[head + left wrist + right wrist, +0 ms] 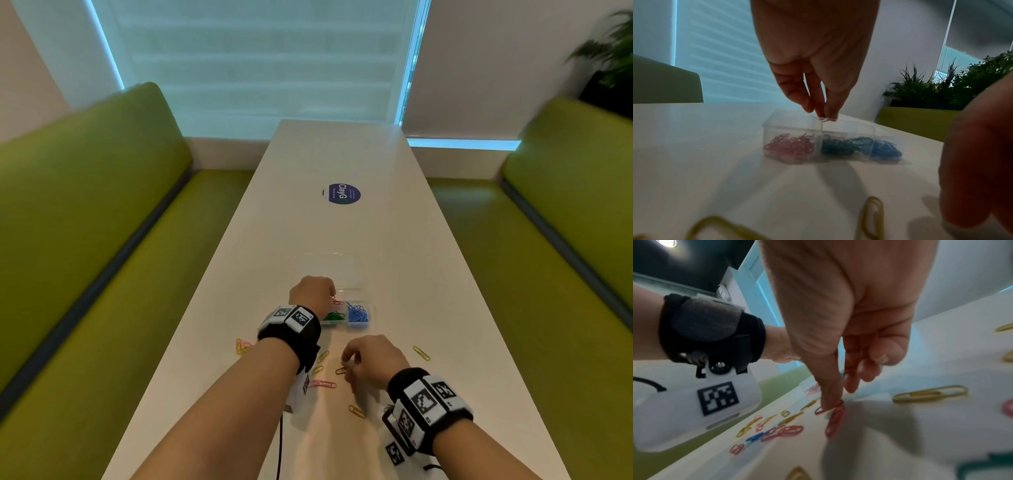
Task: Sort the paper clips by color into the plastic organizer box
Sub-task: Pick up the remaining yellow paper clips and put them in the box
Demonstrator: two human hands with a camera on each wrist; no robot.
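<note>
White and long, the surface [342,164] carries a small clear plastic organizer box [795,128] with its lid open toward the far side. The box sits near the middle of the surface. Its compartments hold sorted clips: a pile of red paper clips [791,145] in one, dark green paper clips [836,146] in the next, and blue paper clips [357,313] in the right one.

The left hand [312,292] hangs over the box with its fingers [797,91] pointing down. The fingertips are pressed together in a tight grip on a thin clip [826,120], just above the wall between the red and green parts. Its colour is hard to tell in the dim wrist view.

The right hand [375,359] is nearer, over the loose clips. Its thumb and first finger are curled and close together, pinching one end of a dark red paper clip [830,407] that lies on the surface. A lighter red clip [835,421] lies just beside it, touching it.

More loose clips are scattered on the near part of the surface. A yellow paper clip [421,353] lies to the right, pink paper clips [323,383] lie between the two arms, and a small heap of yellow and pink clips [242,346] lies to the left. Both wrists wear black bands [411,383] with white marker blocks.

Green padded benches [85,205] run along both sides, and a round blue sticker [343,194] sits far up the surface.
</note>
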